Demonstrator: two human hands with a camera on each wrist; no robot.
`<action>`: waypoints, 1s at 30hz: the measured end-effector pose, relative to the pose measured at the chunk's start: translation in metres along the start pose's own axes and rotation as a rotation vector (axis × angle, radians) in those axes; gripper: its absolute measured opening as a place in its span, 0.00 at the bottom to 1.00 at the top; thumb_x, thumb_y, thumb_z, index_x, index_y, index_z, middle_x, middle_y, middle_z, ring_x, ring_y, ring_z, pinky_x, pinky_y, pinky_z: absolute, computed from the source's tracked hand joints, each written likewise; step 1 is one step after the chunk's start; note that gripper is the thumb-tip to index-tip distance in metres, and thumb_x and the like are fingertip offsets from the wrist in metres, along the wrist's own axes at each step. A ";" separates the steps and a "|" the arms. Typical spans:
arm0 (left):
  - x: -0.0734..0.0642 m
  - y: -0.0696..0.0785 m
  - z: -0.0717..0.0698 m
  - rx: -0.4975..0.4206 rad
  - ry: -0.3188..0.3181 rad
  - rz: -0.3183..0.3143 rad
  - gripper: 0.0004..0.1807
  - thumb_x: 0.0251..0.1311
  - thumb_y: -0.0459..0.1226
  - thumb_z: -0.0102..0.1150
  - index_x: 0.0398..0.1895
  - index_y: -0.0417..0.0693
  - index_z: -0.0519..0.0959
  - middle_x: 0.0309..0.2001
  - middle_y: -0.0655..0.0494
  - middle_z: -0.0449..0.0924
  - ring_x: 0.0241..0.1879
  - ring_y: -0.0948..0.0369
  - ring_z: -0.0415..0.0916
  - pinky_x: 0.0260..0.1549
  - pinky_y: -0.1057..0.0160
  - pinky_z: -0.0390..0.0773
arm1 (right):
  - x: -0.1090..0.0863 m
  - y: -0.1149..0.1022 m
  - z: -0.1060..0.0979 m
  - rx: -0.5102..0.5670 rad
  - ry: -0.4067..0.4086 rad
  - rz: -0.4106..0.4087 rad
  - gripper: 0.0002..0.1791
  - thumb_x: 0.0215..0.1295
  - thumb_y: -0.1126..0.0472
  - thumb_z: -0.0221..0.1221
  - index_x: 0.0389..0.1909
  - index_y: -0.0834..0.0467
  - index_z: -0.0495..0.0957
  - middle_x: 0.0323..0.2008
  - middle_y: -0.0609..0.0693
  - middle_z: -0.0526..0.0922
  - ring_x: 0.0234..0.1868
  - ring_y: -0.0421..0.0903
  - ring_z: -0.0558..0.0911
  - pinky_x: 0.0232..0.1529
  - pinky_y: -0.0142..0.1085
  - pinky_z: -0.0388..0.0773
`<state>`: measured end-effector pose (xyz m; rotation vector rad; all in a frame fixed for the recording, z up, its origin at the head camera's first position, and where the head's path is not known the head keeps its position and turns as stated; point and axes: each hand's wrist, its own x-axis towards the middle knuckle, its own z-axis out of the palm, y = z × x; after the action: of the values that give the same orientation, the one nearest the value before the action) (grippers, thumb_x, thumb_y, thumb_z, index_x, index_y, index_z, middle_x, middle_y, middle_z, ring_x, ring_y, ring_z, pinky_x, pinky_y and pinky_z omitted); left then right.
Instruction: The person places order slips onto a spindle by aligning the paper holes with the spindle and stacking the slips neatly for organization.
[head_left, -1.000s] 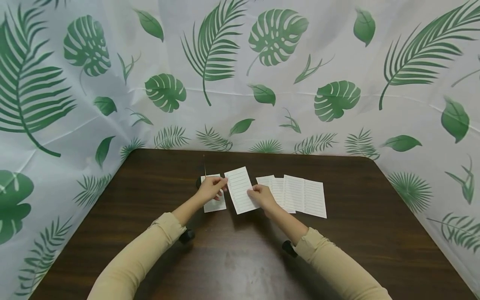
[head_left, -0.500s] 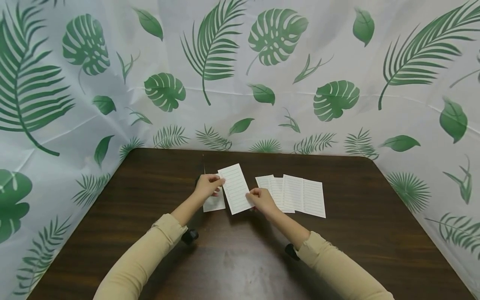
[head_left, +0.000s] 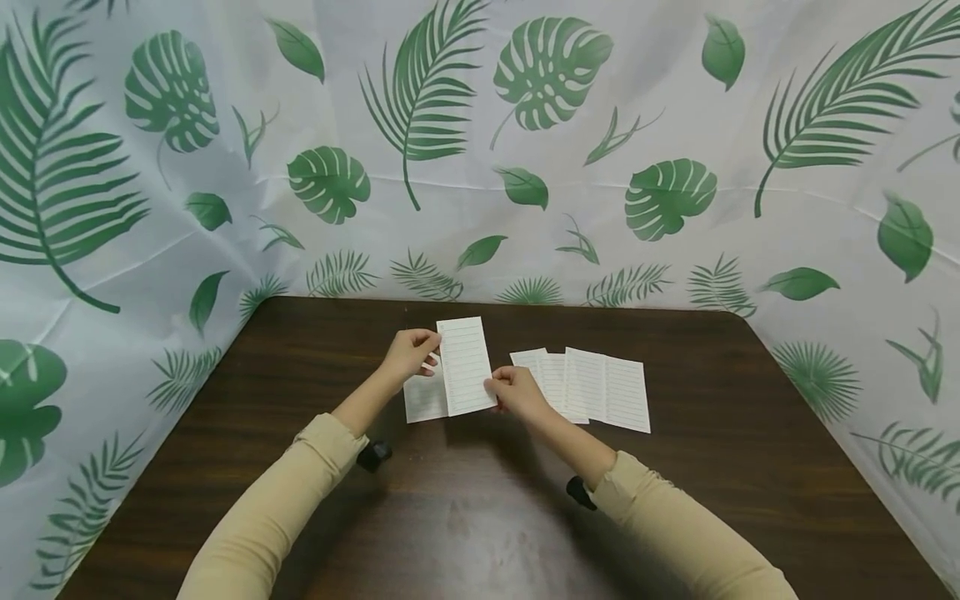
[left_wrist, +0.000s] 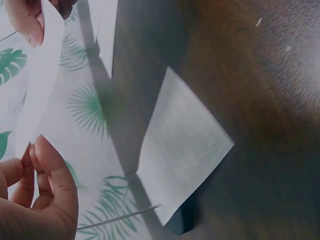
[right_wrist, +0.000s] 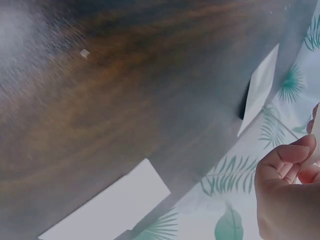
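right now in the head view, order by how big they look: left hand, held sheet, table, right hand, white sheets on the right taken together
1. table
2. white sheets on the right
3. held sheet
4. left hand and right hand, too alike to rank

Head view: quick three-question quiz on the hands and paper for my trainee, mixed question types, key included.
1. Multiple choice: in the head view, which edge of the held lined white rectangular paper sheet does the right hand pinch?
A) top
B) left
C) right

2. True or false: the left hand pinches that same sheet.

3. Fill in: in the head view, the overlapping lined white papers on the dark brown table are to the ____ of the held sheet.

Key: 1 C; 2 true; 3 right.
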<state>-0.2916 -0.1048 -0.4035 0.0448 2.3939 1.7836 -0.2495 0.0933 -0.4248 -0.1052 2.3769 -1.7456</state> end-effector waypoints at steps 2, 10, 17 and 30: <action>-0.001 0.005 -0.004 0.045 0.033 -0.001 0.16 0.67 0.39 0.53 0.49 0.34 0.77 0.39 0.44 0.78 0.27 0.62 0.73 0.20 0.71 0.78 | 0.002 -0.005 0.001 -0.003 0.004 -0.010 0.09 0.65 0.69 0.51 0.33 0.73 0.75 0.14 0.43 0.75 0.13 0.37 0.71 0.17 0.26 0.69; -0.002 0.018 -0.013 0.095 0.082 -0.001 0.15 0.65 0.39 0.54 0.46 0.35 0.78 0.40 0.43 0.79 0.28 0.61 0.73 0.19 0.73 0.77 | 0.004 -0.017 0.005 -0.021 -0.004 -0.012 0.11 0.65 0.68 0.51 0.37 0.74 0.75 0.14 0.43 0.75 0.14 0.37 0.73 0.18 0.27 0.71; 0.005 0.032 -0.018 0.086 0.132 0.002 0.16 0.65 0.38 0.54 0.48 0.35 0.78 0.33 0.52 0.75 0.24 0.66 0.70 0.19 0.74 0.77 | -0.001 -0.035 0.003 -0.018 -0.034 -0.047 0.12 0.66 0.67 0.53 0.38 0.75 0.76 0.13 0.44 0.73 0.14 0.36 0.73 0.18 0.25 0.71; 0.011 0.044 -0.034 -0.012 0.158 0.004 0.19 0.67 0.41 0.52 0.51 0.34 0.76 0.32 0.56 0.72 0.24 0.67 0.69 0.21 0.74 0.76 | 0.017 -0.054 0.012 -0.004 0.003 -0.027 0.10 0.66 0.67 0.53 0.36 0.72 0.76 0.13 0.46 0.75 0.14 0.38 0.72 0.17 0.26 0.70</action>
<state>-0.3105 -0.1228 -0.3534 -0.0960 2.4900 1.8687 -0.2666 0.0627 -0.3790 -0.1356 2.3921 -1.7545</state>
